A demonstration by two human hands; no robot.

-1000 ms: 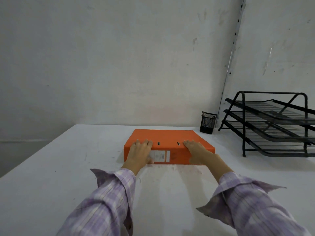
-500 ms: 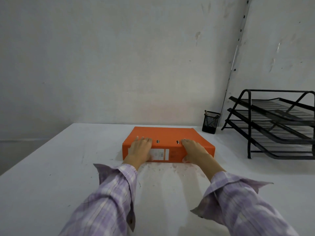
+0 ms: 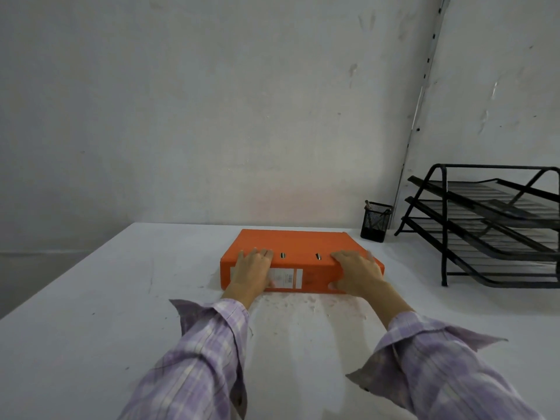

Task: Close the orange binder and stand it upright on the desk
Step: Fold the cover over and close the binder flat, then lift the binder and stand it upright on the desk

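Observation:
The orange binder [image 3: 298, 244] lies flat and closed on the white desk [image 3: 91, 328], its spine with a white label facing me. My left hand [image 3: 253, 272] wraps the left part of the spine, fingers over the top cover and thumb on the label. My right hand [image 3: 357, 272] grips the right part of the spine the same way, fingers on top. Both arms wear purple plaid sleeves.
A black mesh pen cup [image 3: 375, 221] stands at the back right by the wall. A black three-tier wire paper tray [image 3: 491, 225] fills the right side of the desk. The grey wall runs just behind the binder.
The binder and both hands stay in the same hold on the spine. My view has shifted slightly; nothing has been lifted.

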